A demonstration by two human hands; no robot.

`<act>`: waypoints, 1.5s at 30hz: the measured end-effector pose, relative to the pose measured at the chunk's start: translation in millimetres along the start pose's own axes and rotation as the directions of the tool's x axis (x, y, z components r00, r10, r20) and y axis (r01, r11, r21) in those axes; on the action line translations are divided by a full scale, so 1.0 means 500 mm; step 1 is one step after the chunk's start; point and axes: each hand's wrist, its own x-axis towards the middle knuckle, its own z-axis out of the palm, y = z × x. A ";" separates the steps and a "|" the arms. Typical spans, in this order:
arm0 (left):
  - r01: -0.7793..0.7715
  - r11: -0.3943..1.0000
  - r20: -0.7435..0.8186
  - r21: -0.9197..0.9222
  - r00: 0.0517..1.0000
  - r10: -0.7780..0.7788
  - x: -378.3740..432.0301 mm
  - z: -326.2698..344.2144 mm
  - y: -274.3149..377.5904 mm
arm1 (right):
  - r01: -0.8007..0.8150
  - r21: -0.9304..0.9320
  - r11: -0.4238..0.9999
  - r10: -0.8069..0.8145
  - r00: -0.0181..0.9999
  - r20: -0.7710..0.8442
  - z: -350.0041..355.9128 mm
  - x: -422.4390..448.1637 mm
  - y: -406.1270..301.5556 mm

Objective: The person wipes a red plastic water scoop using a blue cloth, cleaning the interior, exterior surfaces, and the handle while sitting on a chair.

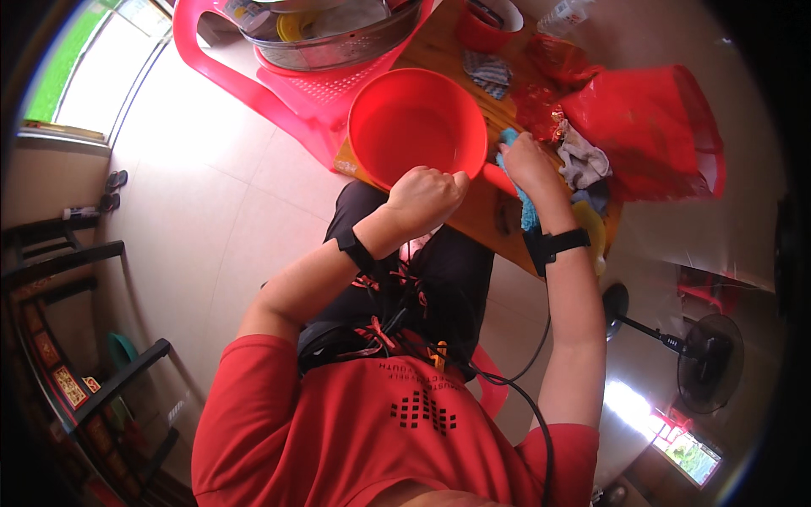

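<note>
A red plastic dipper [415, 120] with a wide round bowl stands over the near left corner of a wooden table [488, 225]. My left hand [426, 198] is closed at the bowl's near rim, gripping it; my fingertips are hidden. The dipper's stubby handle [500, 179] points right, towards my other hand. In my right hand [527, 166] is a fluffy blue cloth [527, 212], which hangs down towards my wrist. The cloth lies close to the handle's end; whether they touch I cannot tell.
Left of the table, a pink plastic chair [291, 108] bears a metal basin [329, 51] of dishes. A red bag [640, 130], grey rag [580, 155], checked cloth [488, 71], red bowl [485, 35] and plastic bottle [562, 16] lie beyond my right hand. Cables [507, 380] cross my lap.
</note>
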 end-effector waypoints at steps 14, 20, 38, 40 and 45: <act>0.024 0.998 0.058 -0.062 0.998 -0.020 -0.004 0.000 -0.001 | 0.415 -0.373 0.830 -0.493 0.859 -0.141 -0.083 -0.134 -0.076; 0.044 0.996 0.067 -0.082 0.997 -0.039 -0.002 0.000 -0.001 | 0.329 -0.497 0.803 -0.509 0.813 -0.284 -0.060 -0.173 -0.087; 0.101 0.988 0.080 -0.121 0.993 -0.092 0.028 -0.096 -0.029 | 0.305 -0.511 0.804 -0.569 0.647 -0.508 -0.088 -0.191 -0.050; 0.118 0.982 0.070 -0.148 0.992 -0.108 0.035 -0.108 -0.027 | 0.276 -0.508 0.816 -0.551 0.634 -0.542 -0.105 -0.192 -0.050; 0.169 0.961 0.030 -0.219 0.986 -0.167 0.039 -0.136 -0.037 | 0.259 -0.543 0.799 -0.564 0.636 -0.527 -0.152 -0.196 -0.054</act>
